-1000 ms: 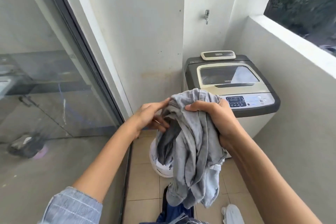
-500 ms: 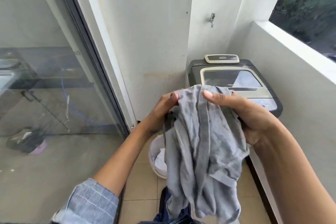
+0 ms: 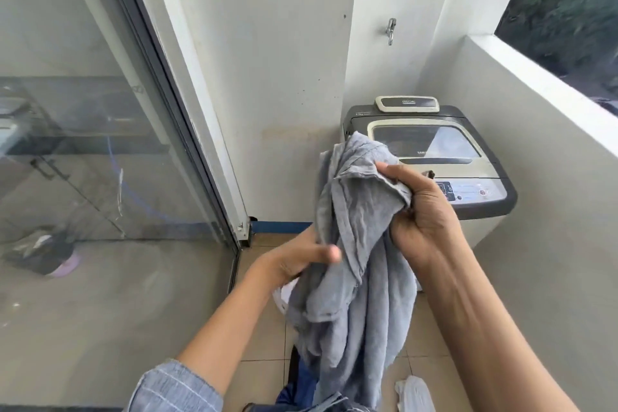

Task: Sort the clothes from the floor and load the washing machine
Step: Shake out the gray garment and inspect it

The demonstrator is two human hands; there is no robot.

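Note:
A grey garment [image 3: 347, 264] hangs in front of me, bunched and creased. My right hand [image 3: 421, 214] grips its upper part at chest height. My left hand [image 3: 297, 261] holds a lower fold on the garment's left side. Behind the garment stands a top-loading washing machine [image 3: 444, 157] in the far corner, lid closed. Dark blue clothes [image 3: 301, 388] and a white piece of clothing [image 3: 414, 395] lie on the tiled floor below.
A white basket [image 3: 281, 298] peeks out behind the grey garment, mostly hidden. A glass sliding door [image 3: 100, 144] runs along the left. A low white balcony wall [image 3: 551, 160] closes the right side. A tap [image 3: 390, 31] sticks out above the machine.
My left hand has dropped from the garment's top edge to a lower fold. My right hand still grips the top.

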